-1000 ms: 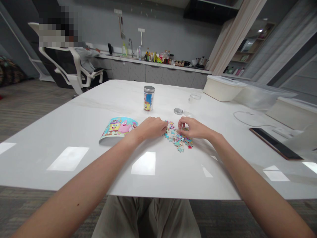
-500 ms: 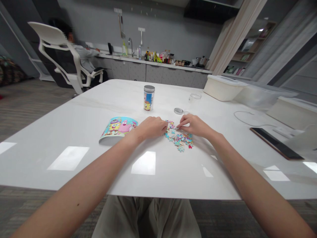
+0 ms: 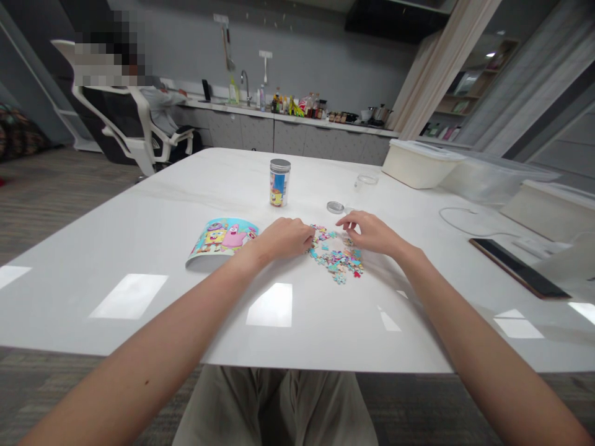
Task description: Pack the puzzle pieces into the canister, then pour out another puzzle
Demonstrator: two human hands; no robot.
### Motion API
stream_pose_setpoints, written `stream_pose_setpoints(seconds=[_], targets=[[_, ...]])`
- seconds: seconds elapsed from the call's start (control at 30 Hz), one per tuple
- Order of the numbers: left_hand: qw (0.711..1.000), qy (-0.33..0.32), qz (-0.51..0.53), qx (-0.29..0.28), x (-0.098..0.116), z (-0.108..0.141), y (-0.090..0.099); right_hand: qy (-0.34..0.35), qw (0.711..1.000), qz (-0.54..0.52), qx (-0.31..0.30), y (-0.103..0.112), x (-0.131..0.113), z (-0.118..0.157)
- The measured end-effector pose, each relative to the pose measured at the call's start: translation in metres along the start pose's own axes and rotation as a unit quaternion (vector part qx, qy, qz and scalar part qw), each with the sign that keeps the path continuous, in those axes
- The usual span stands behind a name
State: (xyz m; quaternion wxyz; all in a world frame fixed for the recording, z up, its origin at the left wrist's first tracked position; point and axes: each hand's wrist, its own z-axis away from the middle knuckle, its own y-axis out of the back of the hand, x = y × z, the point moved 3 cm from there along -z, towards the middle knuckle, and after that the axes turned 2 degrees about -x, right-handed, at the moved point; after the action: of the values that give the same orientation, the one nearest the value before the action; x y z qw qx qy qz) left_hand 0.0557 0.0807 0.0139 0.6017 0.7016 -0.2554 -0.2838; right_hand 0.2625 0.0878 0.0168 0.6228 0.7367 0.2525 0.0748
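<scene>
Loose jigsaw puzzle pieces (image 3: pixel 338 260) lie in a pile on the white table (image 3: pixel 153 235), between my two hands. At the pile's left edge rests my left hand (image 3: pixel 289 238), its fingers curled down; whatever they may hold is hidden. My right hand (image 3: pixel 367 231) hovers over the right side of the pile, thumb and fingers apart, with nothing visible between them. Left of my left hand is a curved picture sheet (image 3: pixel 225 238) with cartoon figures. Behind the pile stands a clear jar (image 3: pixel 279 186) with a metal lid and a cartoon print inside.
A loose metal lid (image 3: pixel 335 207) and a clear open container (image 3: pixel 367 179) lie beyond my right hand. Storage boxes (image 3: pixel 418 164), a white cable and a dark tablet (image 3: pixel 515 266) occupy the right side. A person sits in a white-framed chair (image 3: pixel 144 148) at far left.
My right hand has lifted slightly and drawn back to the right, its fingers parting from a pinch over the pieces. My left hand has stayed in place.
</scene>
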Motion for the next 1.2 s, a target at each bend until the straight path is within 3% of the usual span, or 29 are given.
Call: stream_pose_setpoints(seconds=[0.2, 0.83, 1.2], targets=[[1.0, -0.002, -0.006, -0.003, 0.0, 0.0, 0.0, -0.024, 0.995, -0.014, -0.091, 0.003, 0.006, 0.005], [1.0, -0.005, -0.004, 0.006, 0.001, -0.001, -0.001, 0.016, 0.995, -0.076, -0.061, 0.0, -0.002, 0.003], [1.0, -0.007, -0.004, 0.004, 0.001, 0.0, 0.001, -0.025, 0.99, -0.138, -0.028, 0.005, -0.004, 0.0]])
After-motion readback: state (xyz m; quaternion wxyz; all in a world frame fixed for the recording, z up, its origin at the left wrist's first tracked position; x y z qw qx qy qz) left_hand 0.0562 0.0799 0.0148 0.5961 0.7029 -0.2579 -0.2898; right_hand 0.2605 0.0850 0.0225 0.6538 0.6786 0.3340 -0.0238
